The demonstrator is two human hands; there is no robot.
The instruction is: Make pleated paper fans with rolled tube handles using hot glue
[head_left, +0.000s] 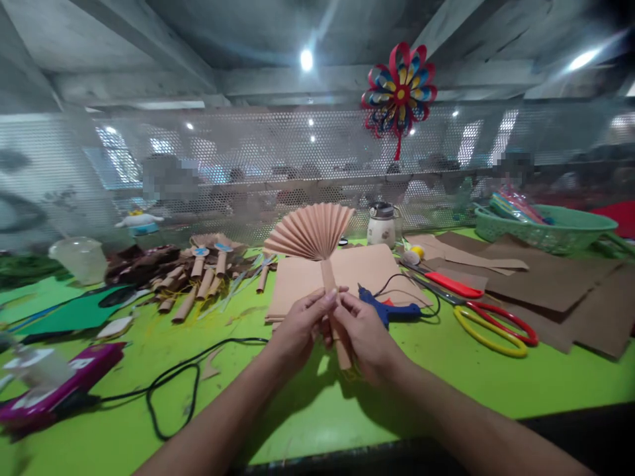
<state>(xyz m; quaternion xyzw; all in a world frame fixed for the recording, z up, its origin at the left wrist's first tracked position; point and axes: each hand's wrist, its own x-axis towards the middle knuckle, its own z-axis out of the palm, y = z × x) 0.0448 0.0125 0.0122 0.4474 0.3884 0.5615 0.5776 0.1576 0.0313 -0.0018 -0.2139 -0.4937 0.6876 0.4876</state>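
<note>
Our left hand (303,320) and right hand (364,330) pinch the fan's handle (329,276), seemingly to steady it, pleats (311,231) toward twelve o'clock.

Bright green, smooth tabletop (99,449). Near its middle lay a stack of flat tan paper sheets (292,277); a blue plastic glue gun (404,312) rested at the stack's right edge. Further right: metal scissors with red and yellow loop handles (460,303), just beside overlapping dark-brown paper sheets (546,277). Behind these stood an oval mint-green plastic basket (546,228). Left side: a heap of tan rolled-paper handles (198,291), a translucent plastic cup (79,261), and a looped black cable (243,340).
</note>
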